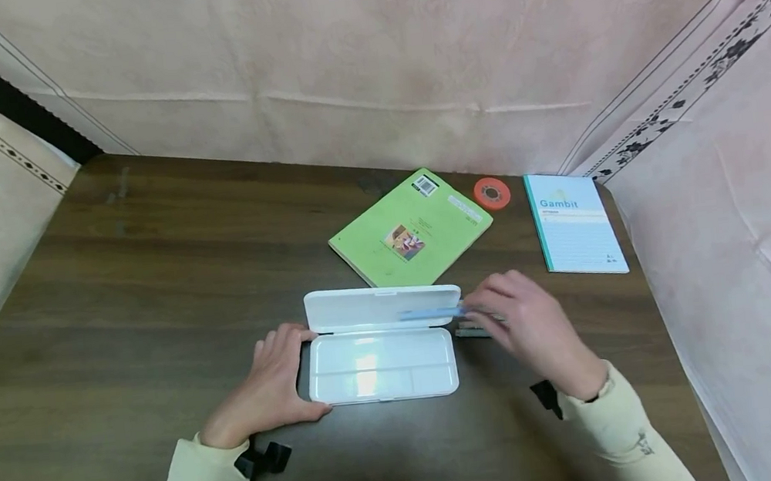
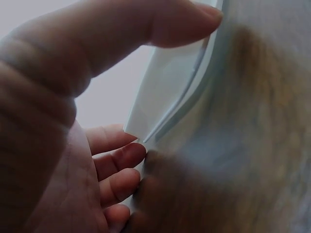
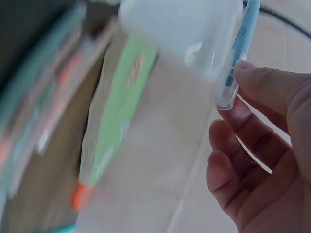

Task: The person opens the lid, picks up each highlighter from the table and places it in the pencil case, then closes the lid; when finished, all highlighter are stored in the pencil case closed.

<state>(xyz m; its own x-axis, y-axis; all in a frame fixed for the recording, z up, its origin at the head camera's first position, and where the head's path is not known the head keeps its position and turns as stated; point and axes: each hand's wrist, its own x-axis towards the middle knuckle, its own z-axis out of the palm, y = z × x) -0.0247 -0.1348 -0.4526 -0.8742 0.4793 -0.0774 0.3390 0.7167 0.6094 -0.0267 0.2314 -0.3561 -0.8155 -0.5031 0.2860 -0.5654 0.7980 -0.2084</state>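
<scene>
A white plastic pencil case (image 1: 341, 353) lies with its lid (image 1: 350, 306) swung back, its shallow compartments bare. My left hand (image 1: 263, 388) grips the case's left end, thumb at the front corner and fingers near the hinge; in the left wrist view the thumb (image 2: 180, 24) overlaps the case edge. My right hand (image 1: 533, 327) pinches a light-blue pen with a clear cap (image 3: 245, 34) between thumb and fingers. The pen points left across the lid, above the case's right side. Partly hidden under the right hand, a small flat stack (image 1: 471, 330) lies beside the case.
Behind the case lies a green book (image 1: 384, 225), with a red-orange tape roll (image 1: 482, 195) at its right. A light-blue notebook (image 1: 580, 233) lies at the far right. Pale cloth (image 1: 340, 59) hangs around the dark wooden table (image 1: 155, 309).
</scene>
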